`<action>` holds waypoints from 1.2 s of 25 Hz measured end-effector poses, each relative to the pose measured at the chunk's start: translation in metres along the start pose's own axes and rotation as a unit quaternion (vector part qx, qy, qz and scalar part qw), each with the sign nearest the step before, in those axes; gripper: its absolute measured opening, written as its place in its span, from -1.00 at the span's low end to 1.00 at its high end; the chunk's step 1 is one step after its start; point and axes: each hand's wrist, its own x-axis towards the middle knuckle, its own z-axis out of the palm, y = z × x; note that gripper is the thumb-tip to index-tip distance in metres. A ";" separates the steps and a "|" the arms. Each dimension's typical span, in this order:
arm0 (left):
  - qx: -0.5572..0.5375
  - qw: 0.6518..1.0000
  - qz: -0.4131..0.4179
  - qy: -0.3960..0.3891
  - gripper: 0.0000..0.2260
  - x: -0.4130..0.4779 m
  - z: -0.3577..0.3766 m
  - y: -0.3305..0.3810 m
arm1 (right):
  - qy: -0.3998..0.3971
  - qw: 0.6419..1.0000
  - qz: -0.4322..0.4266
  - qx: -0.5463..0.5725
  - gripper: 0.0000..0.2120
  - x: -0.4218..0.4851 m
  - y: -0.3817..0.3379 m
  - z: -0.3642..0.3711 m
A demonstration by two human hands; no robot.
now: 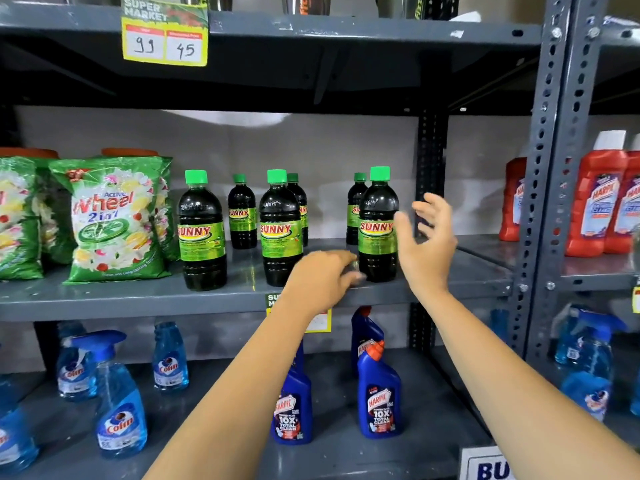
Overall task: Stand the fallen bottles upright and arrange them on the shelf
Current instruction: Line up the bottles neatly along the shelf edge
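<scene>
Several dark Sunny bottles with green caps stand upright on the grey middle shelf [138, 296]. Three are in front: a left bottle [202, 233], a middle bottle [280, 230] and a right bottle [378, 226]. Smaller-looking ones stand behind, such as a rear bottle [242, 214]. My left hand [325, 275] rests low at the shelf front, fingers by the base of the right bottle; I cannot tell if it grips it. My right hand [426, 237] hovers open just right of that bottle, fingers spread, not touching it.
Green Wheel detergent bags [110, 220] fill the shelf's left end. Red Harpic bottles [599, 209] stand in the right bay past the perforated post [543, 202]. Blue Colin sprays [117, 410] and blue Harpic bottles [379, 400] stand on the shelf below.
</scene>
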 end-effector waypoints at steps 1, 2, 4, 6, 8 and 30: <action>-0.029 0.996 -0.004 0.089 -0.67 -0.004 -0.012 -0.002 | 0.048 0.996 -0.072 0.033 -0.69 -0.002 -0.008 0.005; -0.071 0.979 -0.026 0.188 -0.67 -0.012 -0.025 -0.007 | 0.050 0.990 -0.124 0.039 -0.81 -0.004 -0.016 0.015; -0.172 0.909 -0.098 0.366 -0.64 -0.034 -0.045 -0.027 | -0.049 0.991 -0.122 0.014 -0.88 -0.014 -0.033 0.042; -0.175 0.844 -0.182 0.473 -0.65 -0.057 -0.050 -0.066 | -0.226 0.973 0.008 -0.041 -0.68 -0.025 -0.041 0.067; -0.176 0.837 -0.288 0.431 -0.46 -0.079 -0.044 -0.105 | -0.366 0.915 0.148 -0.084 -0.26 -0.033 -0.040 0.084; -0.068 0.886 -0.371 0.269 -0.31 -0.099 -0.024 -0.132 | -0.389 0.897 0.196 -0.073 -0.46 -0.039 -0.021 0.098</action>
